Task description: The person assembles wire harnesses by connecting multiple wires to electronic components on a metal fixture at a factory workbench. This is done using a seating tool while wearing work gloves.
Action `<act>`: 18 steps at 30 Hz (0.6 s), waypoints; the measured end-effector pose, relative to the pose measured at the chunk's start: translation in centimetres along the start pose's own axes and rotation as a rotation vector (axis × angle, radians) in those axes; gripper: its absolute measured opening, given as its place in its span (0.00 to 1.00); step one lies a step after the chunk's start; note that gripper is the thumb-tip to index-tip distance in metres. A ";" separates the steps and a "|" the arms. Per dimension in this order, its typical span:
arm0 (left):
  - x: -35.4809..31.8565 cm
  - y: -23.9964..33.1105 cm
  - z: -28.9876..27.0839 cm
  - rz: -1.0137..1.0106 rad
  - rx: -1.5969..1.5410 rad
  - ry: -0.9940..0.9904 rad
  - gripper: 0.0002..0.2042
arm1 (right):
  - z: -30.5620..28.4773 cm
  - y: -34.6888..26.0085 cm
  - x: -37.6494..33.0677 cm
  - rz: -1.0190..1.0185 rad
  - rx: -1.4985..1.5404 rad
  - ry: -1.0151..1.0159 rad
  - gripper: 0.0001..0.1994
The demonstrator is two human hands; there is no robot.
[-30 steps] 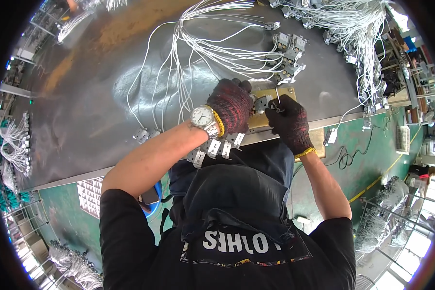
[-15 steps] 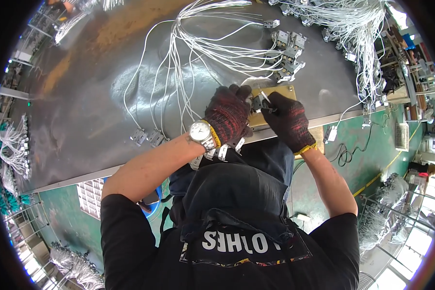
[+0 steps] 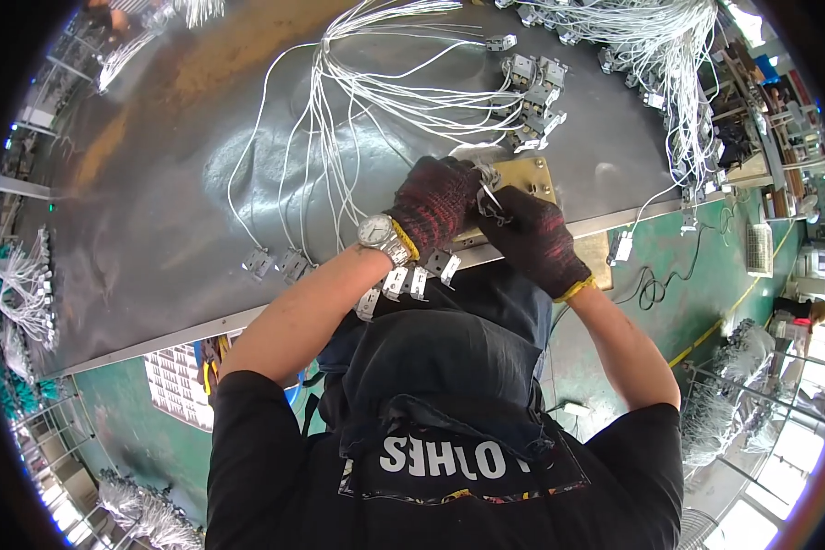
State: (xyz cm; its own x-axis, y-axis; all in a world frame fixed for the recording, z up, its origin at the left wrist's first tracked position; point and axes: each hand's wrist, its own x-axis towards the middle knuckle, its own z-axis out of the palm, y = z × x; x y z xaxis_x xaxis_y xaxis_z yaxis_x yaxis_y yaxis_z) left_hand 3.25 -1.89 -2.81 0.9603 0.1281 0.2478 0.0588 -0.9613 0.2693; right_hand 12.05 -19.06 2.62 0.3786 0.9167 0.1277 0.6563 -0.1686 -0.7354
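Small grey connector with white wires at centre of frame, over brass plate on grey desk; left grip and right grip, both gloved, closed on it; wire bundle fans above

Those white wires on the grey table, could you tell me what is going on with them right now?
A person in dark knitted gloves works at the near edge of the grey table. The left hand and right hand meet over a brass-coloured plate, pinching a small connector with white wires between them. A fan of white wires with grey connectors spreads across the table beyond. A row of small connectors hangs at the table edge beside the left wrist, which bears a wristwatch.
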 end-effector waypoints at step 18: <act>0.4 1.4 -0.7 -0.058 -0.067 -0.073 0.21 | -3.7 -2.1 -2.1 -0.019 -0.179 0.006 0.14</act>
State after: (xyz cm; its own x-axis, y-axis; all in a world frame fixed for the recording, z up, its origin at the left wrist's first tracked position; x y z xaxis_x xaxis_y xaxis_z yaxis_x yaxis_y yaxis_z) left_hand 3.55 -2.97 -1.64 0.9732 0.1624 0.1627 0.0983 -0.9339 0.3437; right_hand 12.32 -22.00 6.33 0.3683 0.9184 0.1445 0.7692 -0.2137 -0.6022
